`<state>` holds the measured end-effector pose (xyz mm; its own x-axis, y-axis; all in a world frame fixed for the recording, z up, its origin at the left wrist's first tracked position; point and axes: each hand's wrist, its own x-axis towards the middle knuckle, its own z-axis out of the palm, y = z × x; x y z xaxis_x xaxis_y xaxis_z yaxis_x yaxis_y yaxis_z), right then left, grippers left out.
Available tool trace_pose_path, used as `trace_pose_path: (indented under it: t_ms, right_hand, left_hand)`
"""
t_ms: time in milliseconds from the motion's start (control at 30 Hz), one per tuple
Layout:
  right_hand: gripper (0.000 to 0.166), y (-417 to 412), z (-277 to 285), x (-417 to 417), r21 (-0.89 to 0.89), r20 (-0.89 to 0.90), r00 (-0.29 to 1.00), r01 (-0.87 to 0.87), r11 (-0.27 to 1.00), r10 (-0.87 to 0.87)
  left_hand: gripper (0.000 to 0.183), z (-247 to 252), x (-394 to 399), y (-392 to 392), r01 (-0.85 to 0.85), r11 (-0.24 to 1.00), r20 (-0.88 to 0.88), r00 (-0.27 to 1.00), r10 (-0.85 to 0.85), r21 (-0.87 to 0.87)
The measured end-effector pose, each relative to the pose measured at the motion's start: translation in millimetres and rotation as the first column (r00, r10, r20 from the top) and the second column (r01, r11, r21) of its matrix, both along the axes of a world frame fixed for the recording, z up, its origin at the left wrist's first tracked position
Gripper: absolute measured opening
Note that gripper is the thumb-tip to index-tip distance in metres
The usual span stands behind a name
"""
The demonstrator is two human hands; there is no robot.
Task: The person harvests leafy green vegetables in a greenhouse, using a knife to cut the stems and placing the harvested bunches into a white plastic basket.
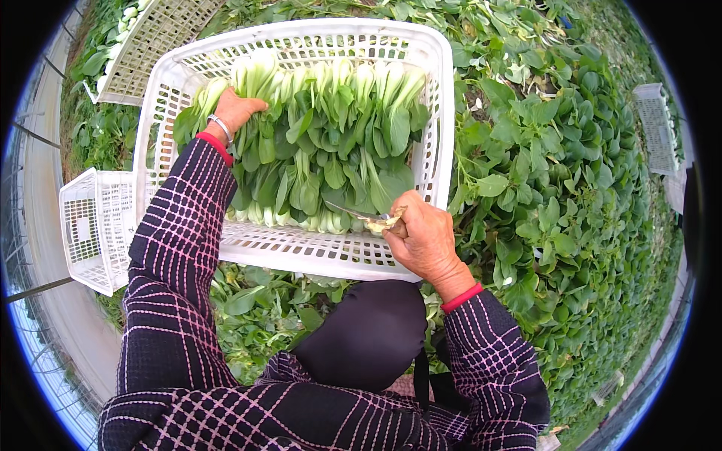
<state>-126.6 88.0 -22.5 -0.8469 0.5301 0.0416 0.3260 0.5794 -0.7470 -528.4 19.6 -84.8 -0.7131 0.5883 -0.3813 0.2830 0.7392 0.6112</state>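
Observation:
A white slotted plastic crate (293, 251) stands before me, holding rows of bok choy (333, 129). The heads at the back have their pale stems toward the far wall, and another row has its stems toward the near wall. My left hand (236, 113), a bracelet at its wrist, rests on the bok choy at the crate's left end, thumb apart from the fingers; its fingertips are hidden among the stems. Over the near right corner, my right hand (426, 239) grips a small knife (355, 212). Pale wrapping or plant scrap shows around the knife's handle, and its blade points left over the leaves.
Leafy plants (541, 197) cover the ground at right. Another white crate (96, 225) stands at left, and a crate with bok choy (155, 48) is at the upper left. A further crate (656, 128) lies at far right. A pale path (45, 169) borders the left side.

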Motion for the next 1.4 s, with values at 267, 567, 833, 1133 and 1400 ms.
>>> trace_pose_path:
  t_ms: [267, 567, 833, 1133, 1400]
  right_hand:
    - [0.028, 0, 2, -2, 0.007, -0.03, 1.0, -0.002, 1.0, 0.002]
    - [0.026, 1, -1, -2, -0.01, -0.06, 0.998, -0.01, 1.0, 0.009]
    - [0.026, 1, -2, -4, 0.007, -0.037, 0.999, -0.015, 1.0, 0.015]
    - [0.023, 0, -2, -4, 0.022, -0.034, 0.999, -0.017, 1.0, 0.017]
    - [0.024, 0, 0, -2, 0.034, -0.009, 1.0, -0.004, 0.999, 0.005]
  left_hand:
    - [0.047, 41, -31, -14, 0.098, 0.994, -0.382, 0.921, -0.069, 0.056]
    - [0.076, -3, -66, -25, -0.055, 0.932, -0.583, 0.793, -0.178, -0.359]
    - [0.08, -79, -73, -11, 0.024, 0.838, -0.369, 0.891, -0.265, -0.545]
    - [0.055, -24, -48, -12, -0.036, 0.868, -0.565, 0.773, -0.29, -0.495]
    - [0.054, -35, -49, -5, 0.161, 0.875, -0.422, 0.826, -0.373, -0.457]
